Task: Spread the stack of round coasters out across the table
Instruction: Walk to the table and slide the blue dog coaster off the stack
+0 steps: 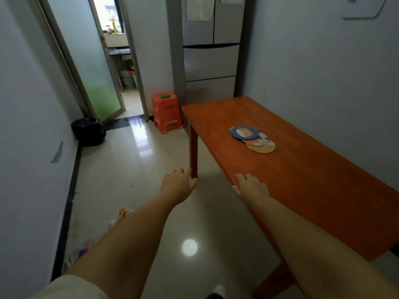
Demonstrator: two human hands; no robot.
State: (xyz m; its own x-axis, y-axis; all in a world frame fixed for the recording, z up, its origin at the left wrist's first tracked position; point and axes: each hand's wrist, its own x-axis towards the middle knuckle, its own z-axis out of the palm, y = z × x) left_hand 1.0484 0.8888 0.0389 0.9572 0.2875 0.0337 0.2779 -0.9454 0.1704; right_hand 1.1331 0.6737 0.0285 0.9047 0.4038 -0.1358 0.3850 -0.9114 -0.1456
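Both hands are empty, fingers loosely spread; the left hand (178, 183) hangs over the floor beside the bench (313, 180), the right hand (251, 185) over its near edge; the coasters (252, 139) lie well ahead mid-bench, overlapping in a slipped stack, blue one uppermost; best to reach in, press flat fingertips on the top coaster and slide each clear sideways rather than pinching.

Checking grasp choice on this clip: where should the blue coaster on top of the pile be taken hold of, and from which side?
Probably by its far-left rim, coming from above. The blue coaster lies flat, overlapping the other coasters toward the near right, so its left edge overhangs bare table. Fingers could press and slide or lift there. Both hands are open, well short of it.
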